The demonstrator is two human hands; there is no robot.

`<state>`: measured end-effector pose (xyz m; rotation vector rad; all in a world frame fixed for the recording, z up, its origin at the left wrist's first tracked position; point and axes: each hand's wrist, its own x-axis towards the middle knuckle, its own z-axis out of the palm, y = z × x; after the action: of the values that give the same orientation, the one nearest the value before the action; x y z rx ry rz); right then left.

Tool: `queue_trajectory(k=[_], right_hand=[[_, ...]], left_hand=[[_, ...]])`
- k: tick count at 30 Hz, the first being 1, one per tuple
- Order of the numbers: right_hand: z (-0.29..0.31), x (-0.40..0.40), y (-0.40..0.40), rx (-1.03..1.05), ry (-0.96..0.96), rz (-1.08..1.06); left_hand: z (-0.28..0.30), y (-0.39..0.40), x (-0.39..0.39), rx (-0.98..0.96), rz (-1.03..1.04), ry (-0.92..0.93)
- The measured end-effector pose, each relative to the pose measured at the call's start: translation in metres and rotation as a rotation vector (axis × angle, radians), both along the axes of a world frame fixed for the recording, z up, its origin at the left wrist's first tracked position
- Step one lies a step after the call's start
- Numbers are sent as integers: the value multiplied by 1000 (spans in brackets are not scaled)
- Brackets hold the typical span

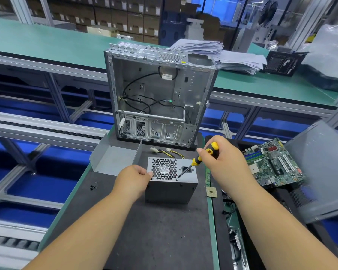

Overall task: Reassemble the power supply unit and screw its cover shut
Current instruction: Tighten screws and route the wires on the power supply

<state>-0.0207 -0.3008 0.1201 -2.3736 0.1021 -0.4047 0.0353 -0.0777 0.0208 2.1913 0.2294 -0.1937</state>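
Black, finely grained matting covers the counter, and on its left part lies a small cluster of loose black screws, well apart from the work. Behind them a bent grey sheet-metal panel lies open, dull and flat-faced. The person's left hand holds the top left corner of the grey steel power supply unit, fingers curled round its edge, thumb against the honeycomb fan grille. The box stands near the counter's middle, its punched grille facing up and yellow-and-black cables trailing from its back. The right hand is wrapped around the yellow-and-black rubbery handle of a slim screwdriver, whose dark shank slants down to the top face, the tip meeting the metal beside the grille, close to the front edge.

To do this well, the shank should probably be brought more upright over the screw, so the tip seats squarely and does not slip across the smooth plate; the left hand should keep the box from turning. Behind stands a bare silver computer chassis; at the right lies a green motherboard.
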Motion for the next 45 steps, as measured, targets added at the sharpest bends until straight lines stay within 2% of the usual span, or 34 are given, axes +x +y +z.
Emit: queue_trajectory(k=[13,20,22,24,27,29,31,34,39,45], right_hand=[[8,7,14,-146,87,53],[32,15,26,-370,162,160],[40,20,27,-381,198,199],[46,23,29,-388,220,236],[53,28,31,-460,227,289],[56,31,33,-501,232,319],[59,33,34,-537,250,340],[61,37,37,-636,288,368],[65,46,44,-853,343,402],[74,56,50,-979,404,286]], left_hand=[[-1,0,1,15,-22,-12],[2,0,2,129,-70,-16],[7,-1,2,227,-81,-81],[11,-4,4,305,-122,-244],[21,-12,9,193,-382,-406],[25,-19,10,111,-610,-374],[25,-26,13,163,-747,-353],[21,-32,16,199,-756,-328],[14,-36,16,44,-660,-321],[14,-35,18,-37,-665,-304]])
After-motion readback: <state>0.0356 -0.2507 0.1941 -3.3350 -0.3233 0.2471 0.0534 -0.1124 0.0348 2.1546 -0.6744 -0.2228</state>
